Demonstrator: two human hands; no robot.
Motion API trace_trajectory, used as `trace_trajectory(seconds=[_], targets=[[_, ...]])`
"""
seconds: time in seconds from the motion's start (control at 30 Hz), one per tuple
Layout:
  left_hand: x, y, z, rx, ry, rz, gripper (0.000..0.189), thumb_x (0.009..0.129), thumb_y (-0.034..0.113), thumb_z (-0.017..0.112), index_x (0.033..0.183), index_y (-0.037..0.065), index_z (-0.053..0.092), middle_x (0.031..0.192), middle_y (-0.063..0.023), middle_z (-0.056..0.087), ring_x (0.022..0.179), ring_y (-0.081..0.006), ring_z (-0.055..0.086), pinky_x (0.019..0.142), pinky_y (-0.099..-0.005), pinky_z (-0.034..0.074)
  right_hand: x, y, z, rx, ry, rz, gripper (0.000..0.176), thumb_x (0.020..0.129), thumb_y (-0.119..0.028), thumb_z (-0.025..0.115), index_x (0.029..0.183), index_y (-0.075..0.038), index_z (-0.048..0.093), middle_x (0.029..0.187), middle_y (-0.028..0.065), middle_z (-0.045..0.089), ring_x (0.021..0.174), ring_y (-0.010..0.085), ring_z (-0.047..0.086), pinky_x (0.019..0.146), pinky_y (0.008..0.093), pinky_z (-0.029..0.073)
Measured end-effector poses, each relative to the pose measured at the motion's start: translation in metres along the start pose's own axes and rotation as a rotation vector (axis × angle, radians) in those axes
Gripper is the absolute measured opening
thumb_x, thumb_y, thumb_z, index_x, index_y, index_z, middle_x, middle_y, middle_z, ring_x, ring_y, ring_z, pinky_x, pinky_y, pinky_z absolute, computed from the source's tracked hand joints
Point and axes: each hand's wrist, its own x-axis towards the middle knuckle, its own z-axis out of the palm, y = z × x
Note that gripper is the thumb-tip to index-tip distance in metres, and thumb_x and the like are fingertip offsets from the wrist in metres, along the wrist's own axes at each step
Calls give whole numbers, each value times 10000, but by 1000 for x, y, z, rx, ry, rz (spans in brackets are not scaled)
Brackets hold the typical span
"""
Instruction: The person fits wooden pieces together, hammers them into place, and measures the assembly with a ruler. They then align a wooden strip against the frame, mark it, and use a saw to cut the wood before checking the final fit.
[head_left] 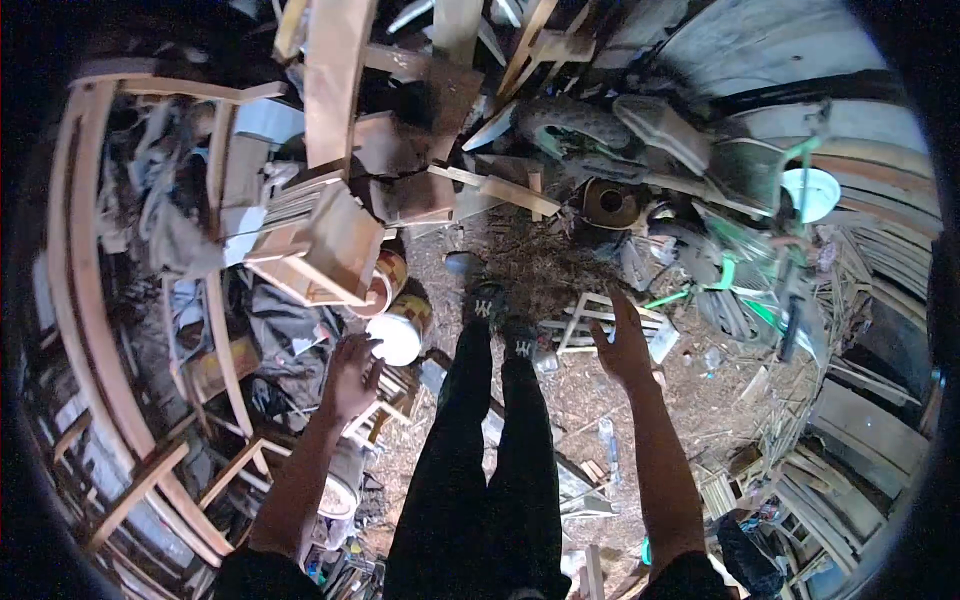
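My left hand [350, 382] hangs in the air with its fingers apart and nothing in them. Nearest to it is a white-topped bucket [398, 342], beside another bucket [375, 292] with a red and yellow pattern. Out to the right, my right hand [626, 350] is also empty, its fingers and thumb spread. Below or behind it in view lies a small white slatted frame [590, 325] on the littered ground; I see no contact. My legs and dark shoes [484, 308] are between the two hands.
A wooden crate-like box [318, 240] stands left of my feet, near long wooden frames [88, 270]. Ahead are upright boards [335, 80] and a dusty motorcycle [660, 135]. A pale green basin [810, 194] is at right, above stacked wood strips [880, 255]. A plastic bottle [608, 440] lies on the ground.
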Motion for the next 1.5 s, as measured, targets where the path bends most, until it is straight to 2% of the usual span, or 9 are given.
trace_trajectory(seconds=[0.27, 0.33, 0.47, 0.63, 0.73, 0.8, 1.0, 1.3, 1.5], targets=[[296, -97, 168, 231, 119, 364, 445, 832, 147, 668, 1257, 49, 576, 1207, -210, 571, 1149, -397, 539, 995, -492, 446, 270, 20, 147, -92, 9, -184, 573, 959, -206, 576, 1476, -97, 355, 1420, 245, 461, 1293, 424, 458, 1094, 479, 386], [351, -112, 197, 326, 6, 323, 502, 833, 203, 677, 1301, 77, 548, 1267, -186, 549, 1186, -382, 523, 1004, -503, 443, 317, 17, 175, -229, 114, -213, 591, 953, -238, 575, 1484, -117, 346, 1369, 234, 505, 1182, 441, 557, 917, 525, 523], [414, -137, 250, 319, 5, 355, 489, 885, 282, 632, 1339, 136, 523, 1323, -152, 519, 1232, -350, 497, 1035, -534, 408, 377, 12, 208, -227, 153, -181, 531, 974, -220, 549, 1467, -120, 378, 1444, 198, 460, 1269, 419, 489, 1021, 514, 453], [407, -148, 269, 625, 53, 495, 455, 889, 315, 646, 1322, 208, 553, 1112, -150, 641, 1057, -339, 607, 968, -526, 431, 400, 53, 248, -266, 130, -144, 501, 944, -132, 528, 1425, -61, 407, 1442, 232, 433, 1172, 432, 575, 928, 508, 535], [407, -157, 267, 538, -204, 365, 479, 945, 394, 554, 1374, 182, 519, 1265, -165, 578, 1252, -320, 504, 1098, -574, 311, 386, 60, 248, -584, 240, -290, 353, 991, -209, 484, 1298, -46, 539, 1357, 187, 520, 1157, 415, 566, 955, 512, 487], [403, -171, 278, 521, -283, 336, 461, 942, 377, 562, 1361, 188, 541, 1142, -191, 635, 1153, -340, 584, 992, -596, 417, 350, 37, 225, -283, 117, -46, 290, 974, -192, 498, 1202, -47, 606, 1248, 200, 574, 1054, 408, 606, 928, 507, 492], [362, -142, 263, 672, -454, 346, 408, 890, 224, 593, 1287, 129, 590, 835, -140, 687, 914, -344, 689, 646, -581, 528, 320, 81, 264, -202, 289, -173, 188, 940, -141, 553, 1072, -63, 661, 1061, 194, 654, 1018, 386, 616, 867, 484, 505], [319, -129, 293, 527, 102, 584, 400, 842, 179, 621, 1235, 109, 604, 872, -133, 669, 792, -307, 661, 752, -492, 531, 272, 89, 257, 122, 396, -149, 217, 875, -86, 610, 1085, -58, 656, 1082, 183, 667, 952, 391, 650, 798, 492, 541], [290, -124, 303, 416, -316, 300, 318, 899, 249, 601, 1171, 91, 641, 936, -159, 664, 861, -342, 668, 753, -506, 537, 237, 101, 285, 12, 467, -232, 186, 887, -97, 642, 1069, -64, 661, 1048, 178, 668, 961, 397, 658, 800, 448, 560]])
